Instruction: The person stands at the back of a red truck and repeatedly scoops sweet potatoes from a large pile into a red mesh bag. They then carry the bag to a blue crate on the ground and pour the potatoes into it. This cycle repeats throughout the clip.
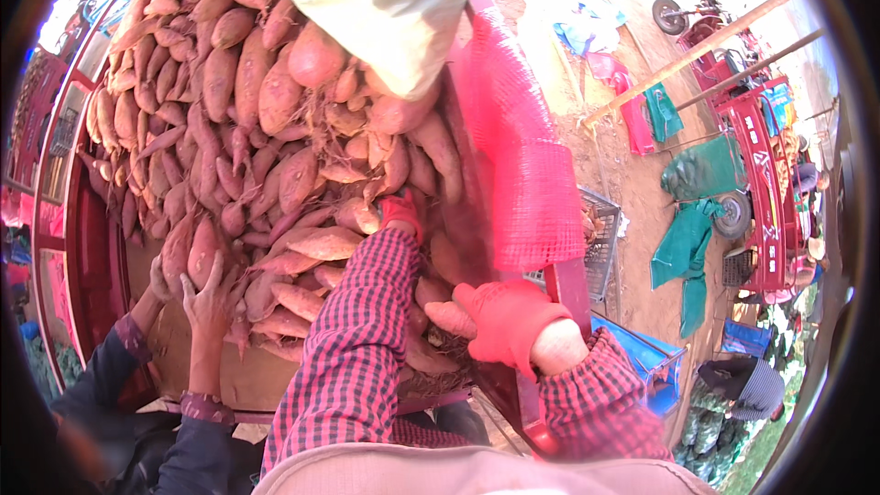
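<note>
A large heap of sweet potatoes (pixel 247 128), pinkish-red and dusty, fills a red cart bed (pixel 78 257). Everything below is placed relative to that heap.

The person wearing the camera has red-and-black checked sleeves and red gloves. The left hand (pixel 401 213) reaches deep into the near right part of the heap, its glove mostly buried among the roots; whether its fingers are spread or curled cannot be told. Just beside it lies a pale, long sweet potato (pixel 323 243).

The right hand (pixel 506 319) is at the heap's near right edge, beside the cart's red side rail (pixel 570 289). Its gloved fingers are curled around one sweet potato (pixel 451 318), whose blunt end pokes out to the left of the glove.

At the heap's near left edge, a second person in dark blue sleeves has a bare, dirt-covered hand (pixel 209 298) pressed flat, fingers spread, against the roots.

Over the far side of the heap hangs a pale yellow-white sack (pixel 385 0), its mouth resting on the topmost potatoes. To the right of the heap a red mesh net bag (pixel 518 156) drapes over the cart's side.

Farther right of the heap lies bare brown ground with a wire crate (pixel 600 238), green cloths (pixel 687 238) and another red vehicle (pixel 756 156).
</note>
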A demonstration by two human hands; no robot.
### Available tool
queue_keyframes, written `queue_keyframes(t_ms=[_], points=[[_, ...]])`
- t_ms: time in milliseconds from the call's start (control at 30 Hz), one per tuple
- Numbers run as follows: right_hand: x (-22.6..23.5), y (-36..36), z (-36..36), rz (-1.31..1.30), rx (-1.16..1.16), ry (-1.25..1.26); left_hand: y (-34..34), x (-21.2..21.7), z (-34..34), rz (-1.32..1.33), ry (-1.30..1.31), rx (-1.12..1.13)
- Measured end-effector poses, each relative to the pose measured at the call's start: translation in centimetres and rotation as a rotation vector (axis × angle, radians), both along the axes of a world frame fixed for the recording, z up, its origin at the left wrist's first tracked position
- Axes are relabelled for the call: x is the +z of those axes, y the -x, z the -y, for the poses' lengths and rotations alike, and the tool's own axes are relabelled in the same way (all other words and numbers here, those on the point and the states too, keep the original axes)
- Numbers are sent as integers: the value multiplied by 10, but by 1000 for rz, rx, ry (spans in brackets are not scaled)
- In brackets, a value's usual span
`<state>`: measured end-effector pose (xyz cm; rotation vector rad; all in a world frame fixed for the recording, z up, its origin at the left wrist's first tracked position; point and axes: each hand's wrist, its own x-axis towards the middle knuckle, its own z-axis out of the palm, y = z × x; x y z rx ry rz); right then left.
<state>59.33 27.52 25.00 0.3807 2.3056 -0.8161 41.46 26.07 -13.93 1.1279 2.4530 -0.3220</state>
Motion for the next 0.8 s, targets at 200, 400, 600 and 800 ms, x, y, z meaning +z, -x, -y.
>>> queue_keyframes(t_ms=[200,400,600,800], points=[[-6,-7,2,-126,21,-33,5,29,-1,164,-117,187],[3,-4,0,-90,100,-22,1,115,62,494,-742,384],[9,0,-2,-137,341,-71,-9,186,137,2080,-1333,791],[10,5,-1,-332,25,53,-45,245,163,2017,-1799,879]])
